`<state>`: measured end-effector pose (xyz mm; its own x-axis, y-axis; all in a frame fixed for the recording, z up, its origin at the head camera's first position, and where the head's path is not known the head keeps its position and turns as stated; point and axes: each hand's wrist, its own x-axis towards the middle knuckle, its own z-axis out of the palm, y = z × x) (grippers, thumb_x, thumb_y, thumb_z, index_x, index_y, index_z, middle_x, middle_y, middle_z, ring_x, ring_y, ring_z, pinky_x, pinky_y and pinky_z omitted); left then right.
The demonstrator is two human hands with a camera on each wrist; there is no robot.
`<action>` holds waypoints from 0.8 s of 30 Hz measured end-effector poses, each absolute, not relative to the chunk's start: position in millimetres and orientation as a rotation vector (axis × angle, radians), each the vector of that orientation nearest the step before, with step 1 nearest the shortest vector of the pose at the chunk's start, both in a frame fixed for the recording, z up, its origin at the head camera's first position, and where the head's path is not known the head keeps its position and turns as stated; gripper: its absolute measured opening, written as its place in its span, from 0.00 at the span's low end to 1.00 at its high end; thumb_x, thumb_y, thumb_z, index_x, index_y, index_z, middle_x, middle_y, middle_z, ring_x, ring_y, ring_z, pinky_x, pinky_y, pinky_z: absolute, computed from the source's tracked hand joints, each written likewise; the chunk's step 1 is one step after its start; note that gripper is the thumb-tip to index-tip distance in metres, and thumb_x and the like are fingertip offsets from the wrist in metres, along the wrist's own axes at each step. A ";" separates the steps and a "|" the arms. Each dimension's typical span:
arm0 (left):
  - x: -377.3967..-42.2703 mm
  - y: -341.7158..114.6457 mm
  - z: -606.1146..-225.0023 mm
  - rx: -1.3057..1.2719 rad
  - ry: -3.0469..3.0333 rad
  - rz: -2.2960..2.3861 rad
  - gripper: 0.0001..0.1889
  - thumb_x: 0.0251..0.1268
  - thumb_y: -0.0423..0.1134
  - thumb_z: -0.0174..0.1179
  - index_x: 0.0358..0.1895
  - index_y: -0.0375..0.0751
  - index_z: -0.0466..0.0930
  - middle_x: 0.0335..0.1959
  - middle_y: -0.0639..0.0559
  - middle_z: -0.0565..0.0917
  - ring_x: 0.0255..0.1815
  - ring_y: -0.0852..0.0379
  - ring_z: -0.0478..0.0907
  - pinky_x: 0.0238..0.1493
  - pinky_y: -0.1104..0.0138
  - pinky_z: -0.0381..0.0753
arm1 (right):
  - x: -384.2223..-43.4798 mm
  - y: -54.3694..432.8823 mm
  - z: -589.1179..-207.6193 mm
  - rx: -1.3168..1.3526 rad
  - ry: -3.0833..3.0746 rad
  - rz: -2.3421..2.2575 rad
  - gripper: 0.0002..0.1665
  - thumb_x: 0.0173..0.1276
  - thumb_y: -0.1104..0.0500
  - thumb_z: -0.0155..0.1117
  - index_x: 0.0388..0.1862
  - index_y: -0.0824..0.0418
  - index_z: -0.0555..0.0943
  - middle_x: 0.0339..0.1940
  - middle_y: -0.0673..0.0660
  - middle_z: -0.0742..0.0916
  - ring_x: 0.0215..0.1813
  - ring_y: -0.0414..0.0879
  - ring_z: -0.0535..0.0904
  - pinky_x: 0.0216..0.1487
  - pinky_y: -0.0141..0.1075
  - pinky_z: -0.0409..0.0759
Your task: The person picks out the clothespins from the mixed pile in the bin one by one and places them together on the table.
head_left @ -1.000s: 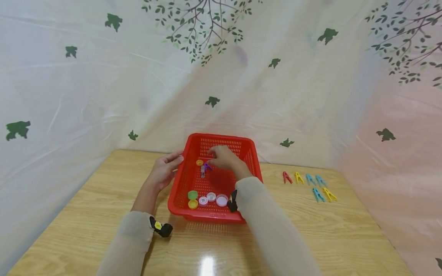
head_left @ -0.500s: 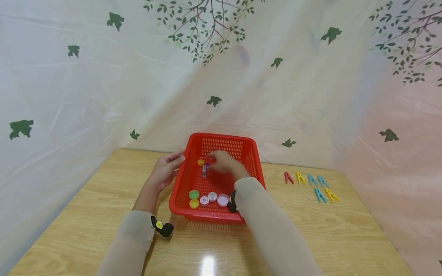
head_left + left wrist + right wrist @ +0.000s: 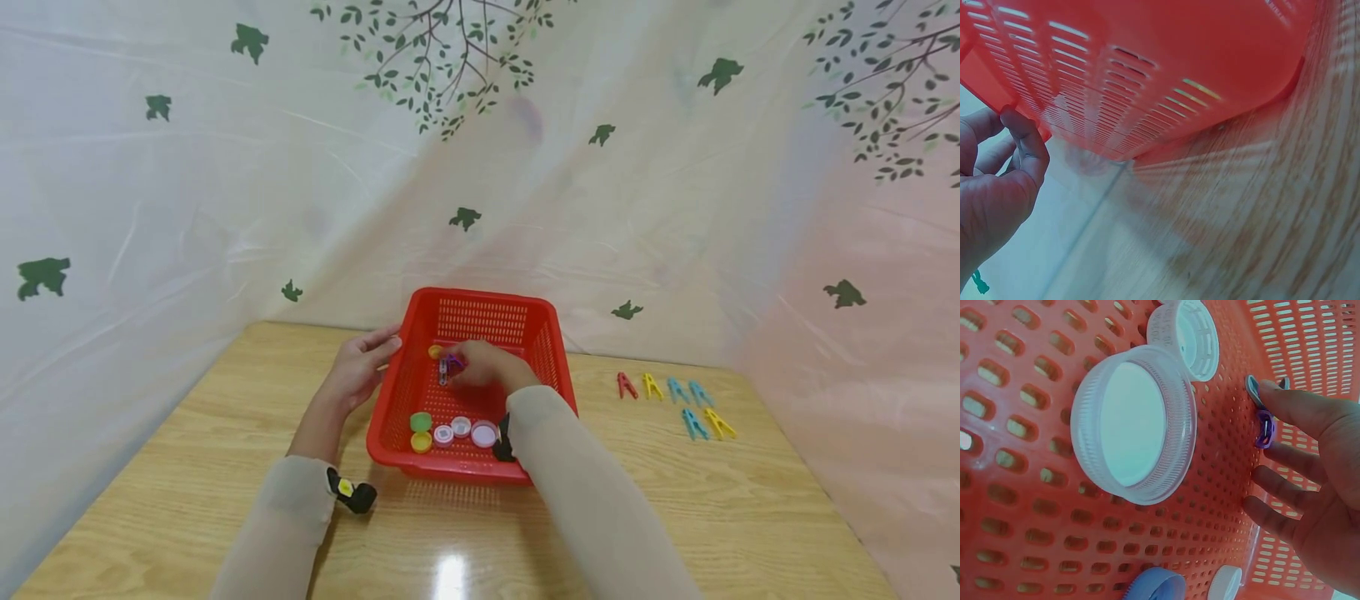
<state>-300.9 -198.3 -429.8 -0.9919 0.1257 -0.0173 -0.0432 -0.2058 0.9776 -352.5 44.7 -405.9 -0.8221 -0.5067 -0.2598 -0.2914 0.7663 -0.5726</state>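
Note:
A red plastic basket stands on the wooden table, its left rim gripped by my left hand. In the left wrist view the thumb presses that rim from outside. My right hand reaches down inside the basket. Between its thumb and index finger, at the right wrist view, is a purple clothespin, pinched near the basket floor. The other fingers spread out straight. Beside the clothespin lies a small narrow greyish object, its kind unclear. A yellow bottle cap sits just behind it.
Along the basket's near side lie several bottle caps: green, yellow, white and a larger clear one. To the right on the table are a red clothespin, several blue ones and yellow ones. A printed curtain hangs behind.
My right hand has lowered within the basket, and its fingers have come down around the purple clothespin. My left hand stays on the rim.

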 end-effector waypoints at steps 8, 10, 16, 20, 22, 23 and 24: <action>-302.3 -198.3 -430.5 0.098 1.900 2.358 0.27 0.77 0.42 0.60 0.75 0.43 0.70 0.71 0.41 0.74 0.65 0.43 0.76 0.56 0.58 0.85 | -352.6 44.2 -407.5 -0.639 2.551 -0.665 0.38 0.65 0.51 0.76 0.74 0.40 0.75 0.52 0.46 0.84 0.53 0.46 0.80 0.62 0.49 0.82; -302.2 -198.3 -430.6 0.093 1.895 2.359 0.27 0.77 0.42 0.60 0.75 0.44 0.70 0.71 0.41 0.75 0.65 0.43 0.76 0.56 0.58 0.85 | -351.8 44.2 -407.3 -0.642 2.555 -0.674 0.37 0.65 0.52 0.76 0.73 0.41 0.76 0.52 0.46 0.85 0.53 0.46 0.81 0.62 0.48 0.83; -301.1 -198.3 -430.2 0.076 1.885 2.372 0.27 0.77 0.41 0.60 0.75 0.43 0.70 0.70 0.41 0.75 0.64 0.45 0.77 0.56 0.59 0.85 | -348.5 44.6 -405.3 -0.598 2.551 -0.744 0.33 0.65 0.55 0.76 0.70 0.44 0.80 0.50 0.47 0.86 0.51 0.47 0.82 0.59 0.50 0.84; -300.2 -197.5 -429.3 0.070 1.874 2.390 0.26 0.76 0.40 0.61 0.74 0.41 0.71 0.69 0.40 0.76 0.59 0.49 0.80 0.54 0.60 0.86 | -347.9 45.5 -403.2 -0.606 2.570 -0.729 0.32 0.63 0.57 0.78 0.67 0.46 0.82 0.50 0.47 0.86 0.51 0.47 0.82 0.61 0.50 0.83; -299.9 -197.5 -429.1 0.073 1.869 2.396 0.27 0.76 0.40 0.61 0.74 0.41 0.70 0.69 0.40 0.76 0.57 0.51 0.81 0.54 0.60 0.86 | -347.8 46.0 -402.3 -0.609 2.579 -0.722 0.31 0.62 0.58 0.78 0.66 0.46 0.83 0.50 0.47 0.86 0.51 0.48 0.82 0.61 0.50 0.83; -299.8 -197.5 -429.0 0.073 1.864 2.401 0.27 0.76 0.40 0.61 0.75 0.40 0.70 0.69 0.40 0.76 0.56 0.52 0.81 0.54 0.60 0.86 | -347.9 46.2 -401.9 -0.610 2.583 -0.718 0.31 0.62 0.58 0.78 0.65 0.47 0.83 0.50 0.47 0.86 0.52 0.48 0.81 0.61 0.50 0.83; -299.7 -197.6 -428.9 0.076 1.864 2.401 0.27 0.76 0.40 0.61 0.75 0.40 0.70 0.69 0.40 0.76 0.56 0.52 0.81 0.54 0.60 0.86 | -347.8 46.5 -401.7 -0.598 2.582 -0.724 0.31 0.61 0.58 0.79 0.65 0.47 0.83 0.50 0.48 0.86 0.51 0.48 0.81 0.61 0.50 0.83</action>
